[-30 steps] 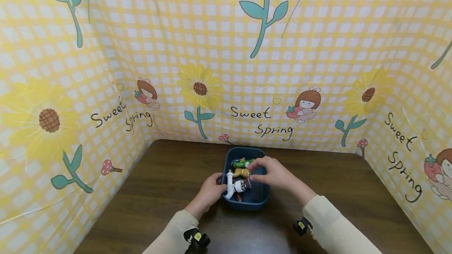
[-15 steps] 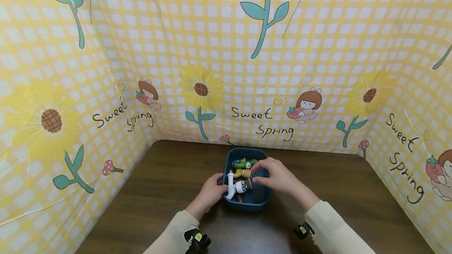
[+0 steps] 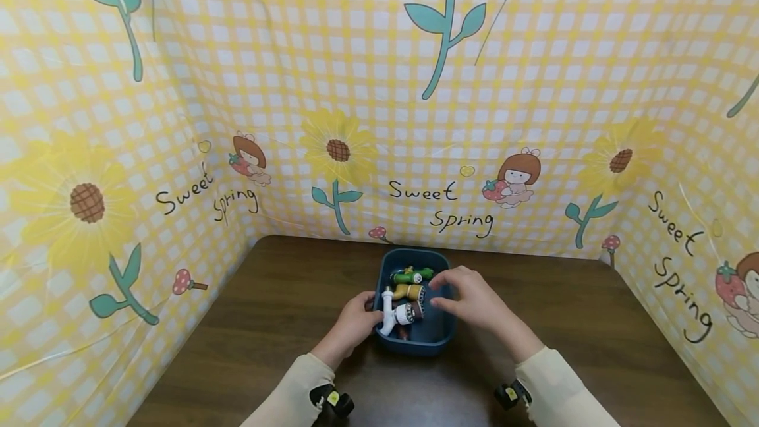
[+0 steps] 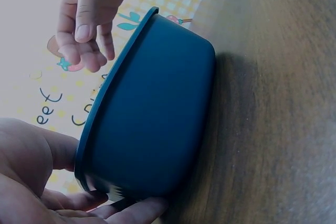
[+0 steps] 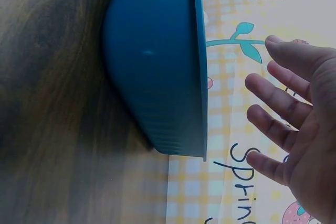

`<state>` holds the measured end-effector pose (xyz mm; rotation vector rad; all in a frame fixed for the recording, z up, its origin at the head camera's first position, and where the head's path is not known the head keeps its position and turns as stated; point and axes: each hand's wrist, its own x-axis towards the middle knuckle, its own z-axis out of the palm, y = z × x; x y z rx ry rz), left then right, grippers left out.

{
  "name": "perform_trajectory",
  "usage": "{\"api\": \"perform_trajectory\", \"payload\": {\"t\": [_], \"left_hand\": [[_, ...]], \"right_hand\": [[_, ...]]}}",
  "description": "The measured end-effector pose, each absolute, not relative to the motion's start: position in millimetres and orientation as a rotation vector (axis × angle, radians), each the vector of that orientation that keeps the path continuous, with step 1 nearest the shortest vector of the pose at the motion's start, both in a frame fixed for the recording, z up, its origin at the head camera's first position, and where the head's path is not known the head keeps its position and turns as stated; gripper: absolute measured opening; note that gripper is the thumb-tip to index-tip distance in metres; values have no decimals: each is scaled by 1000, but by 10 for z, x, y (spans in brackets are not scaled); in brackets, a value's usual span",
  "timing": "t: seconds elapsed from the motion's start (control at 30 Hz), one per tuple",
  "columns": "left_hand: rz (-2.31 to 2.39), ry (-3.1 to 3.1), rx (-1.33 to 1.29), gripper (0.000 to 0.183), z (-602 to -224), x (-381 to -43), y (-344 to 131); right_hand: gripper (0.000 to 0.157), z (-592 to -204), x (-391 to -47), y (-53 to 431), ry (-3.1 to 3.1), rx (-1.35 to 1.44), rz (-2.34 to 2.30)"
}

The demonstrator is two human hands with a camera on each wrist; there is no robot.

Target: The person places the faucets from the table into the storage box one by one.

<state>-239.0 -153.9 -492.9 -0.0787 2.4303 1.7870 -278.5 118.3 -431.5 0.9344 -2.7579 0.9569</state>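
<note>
In the head view a dark blue plastic bin (image 3: 440, 341) stands on the table, holding several taps. The white tap (image 3: 388, 315) lies nearest the front, its ribbed collar facing right. Behind it lie a brass-yellow tap (image 3: 408, 291) and a green-bodied piece (image 3: 406, 277). A dark brown end shows beside the white collar. My left hand (image 3: 356, 321) grips the bin's left wall, thumb over the rim, fingers outside. My right hand (image 3: 474, 298) hovers over the right rim, fingers apart and holding nothing. In the right wrist view the right hand's fingers (image 5: 278, 98) are spread beside the bin's rim.
Dark brown wooden table (image 3: 261, 321) surrounds the bin. A yellow checked cloth (image 3: 356, 84) with flowers and lettering hangs behind and along both sides. Each cuff carries a small black camera, such as the right wrist camera (image 3: 510, 394).
My right hand has drawn back to the right from the brass-yellow tap's end, and its fingers have parted. The left hand keeps its grip on the bin. The taps lie much as before.
</note>
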Motion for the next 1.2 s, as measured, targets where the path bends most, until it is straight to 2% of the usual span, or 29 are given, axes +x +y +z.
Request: {"api": "perform_trajectory", "payload": {"t": [1.2], "left_hand": [[1766, 2445, -116, 52, -4891, -2380, -1513]], "right_hand": [[24, -4482, -2645, 1362, -2579, 974, 930]]}}
